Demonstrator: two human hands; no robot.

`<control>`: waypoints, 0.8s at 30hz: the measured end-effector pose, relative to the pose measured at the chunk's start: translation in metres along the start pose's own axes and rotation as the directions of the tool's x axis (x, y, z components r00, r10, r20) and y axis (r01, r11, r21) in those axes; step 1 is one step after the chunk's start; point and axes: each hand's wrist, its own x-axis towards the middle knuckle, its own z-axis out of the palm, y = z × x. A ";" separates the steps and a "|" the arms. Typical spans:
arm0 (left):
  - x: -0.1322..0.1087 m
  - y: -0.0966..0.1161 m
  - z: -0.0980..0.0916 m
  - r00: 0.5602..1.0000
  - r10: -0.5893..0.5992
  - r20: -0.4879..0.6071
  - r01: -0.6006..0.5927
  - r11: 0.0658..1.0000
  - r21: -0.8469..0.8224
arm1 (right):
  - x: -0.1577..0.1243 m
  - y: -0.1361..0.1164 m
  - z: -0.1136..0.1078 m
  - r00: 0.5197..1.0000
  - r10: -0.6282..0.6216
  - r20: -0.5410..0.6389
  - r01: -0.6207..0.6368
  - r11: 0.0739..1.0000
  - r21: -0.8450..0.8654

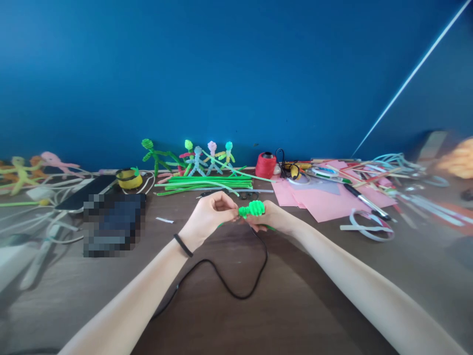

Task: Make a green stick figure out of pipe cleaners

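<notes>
Between my two hands, above the middle of the table, is a bright green coiled pipe cleaner figure (pixel 254 208). Its thick, wound end points right and a narrower part points left. My left hand (pixel 215 209), with a black band at the wrist, pinches the narrower end between thumb and fingers. Behind and under the thick coil, my right hand (pixel 269 215) wraps round the figure, its fingers partly hidden. A bundle of green pipe cleaners (pixel 207 184) lies just beyond my hands. Several finished pipe cleaner figures (pixel 198 160) stand behind it against the blue wall.
A black cable (pixel 242 298) curves over the table below my hands. Left are a phone (pixel 86 192), a dark blurred-out object (pixel 116 224) and a yellow tape roll (pixel 129 178). Right are a red thread spool (pixel 265 165), pink paper (pixel 325 207), a marker (pixel 365 201) and loose strips (pixel 371 231).
</notes>
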 end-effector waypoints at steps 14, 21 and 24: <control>0.003 -0.007 -0.005 0.975 -0.173 0.141 0.124 0.945 0.303 | 0.002 -0.002 -0.003 0.976 -0.066 -0.205 -0.014 0.929 -0.369; 0.005 -0.015 -0.006 0.968 -0.221 0.114 0.178 0.935 0.306 | -0.002 -0.013 0.005 0.944 -0.149 -0.293 0.005 0.898 -0.441; 0.007 -0.017 -0.006 0.970 -0.229 0.078 0.196 0.933 0.301 | -0.003 -0.016 0.009 0.921 -0.218 -0.322 0.038 0.875 -0.482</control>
